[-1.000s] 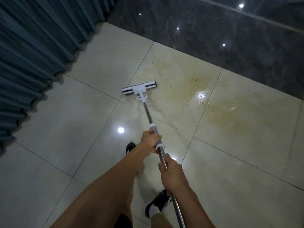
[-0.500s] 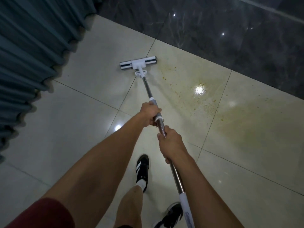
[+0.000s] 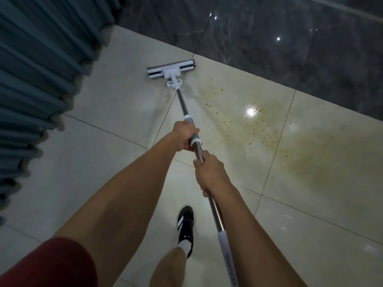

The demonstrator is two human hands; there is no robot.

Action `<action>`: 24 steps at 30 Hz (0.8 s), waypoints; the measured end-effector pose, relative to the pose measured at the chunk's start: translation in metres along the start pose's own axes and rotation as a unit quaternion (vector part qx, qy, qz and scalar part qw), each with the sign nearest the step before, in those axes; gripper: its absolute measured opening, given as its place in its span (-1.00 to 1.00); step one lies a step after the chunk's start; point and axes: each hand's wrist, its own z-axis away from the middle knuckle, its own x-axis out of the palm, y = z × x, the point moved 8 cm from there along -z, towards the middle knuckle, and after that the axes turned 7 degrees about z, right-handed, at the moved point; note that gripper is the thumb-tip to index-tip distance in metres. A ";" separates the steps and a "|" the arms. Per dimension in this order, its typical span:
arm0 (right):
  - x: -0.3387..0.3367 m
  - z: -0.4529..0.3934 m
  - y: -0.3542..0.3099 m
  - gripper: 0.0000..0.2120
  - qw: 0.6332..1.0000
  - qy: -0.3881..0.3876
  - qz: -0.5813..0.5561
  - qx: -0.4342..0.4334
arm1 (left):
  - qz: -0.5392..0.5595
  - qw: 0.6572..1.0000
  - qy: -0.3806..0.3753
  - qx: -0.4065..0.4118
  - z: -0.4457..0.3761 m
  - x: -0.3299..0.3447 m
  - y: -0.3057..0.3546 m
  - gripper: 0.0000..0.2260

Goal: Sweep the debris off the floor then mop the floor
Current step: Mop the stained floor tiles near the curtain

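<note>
both hands (image 3: 185, 136) (image 3: 209, 172) clamped on the mop (image 3: 171, 71), head at the floor's (image 3: 116, 166) far edge; could smear the stain (image 3: 244, 119) wider if it's dragged through.

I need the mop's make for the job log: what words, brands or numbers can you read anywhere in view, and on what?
White foam grip at the lower end of the steel mop handle: dark lettering runs along it, too blurred to read.
Black shoe with white stripes: stripes only, no words.
Flat white mop head, beige floor tiles, blue pleated curtain: no text.
</note>
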 end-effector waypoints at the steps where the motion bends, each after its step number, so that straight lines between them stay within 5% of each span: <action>1: 0.004 0.007 0.005 -0.82 1.000 -0.001 0.001 0.002 | -0.002 1.000 0.003 -0.001 0.005 -0.001 -0.006 -0.69; 24: 0.086 0.259 0.287 -0.83 0.992 0.003 -0.123 0.035 | -0.065 0.996 -0.062 -0.017 0.217 0.094 -0.301 -0.88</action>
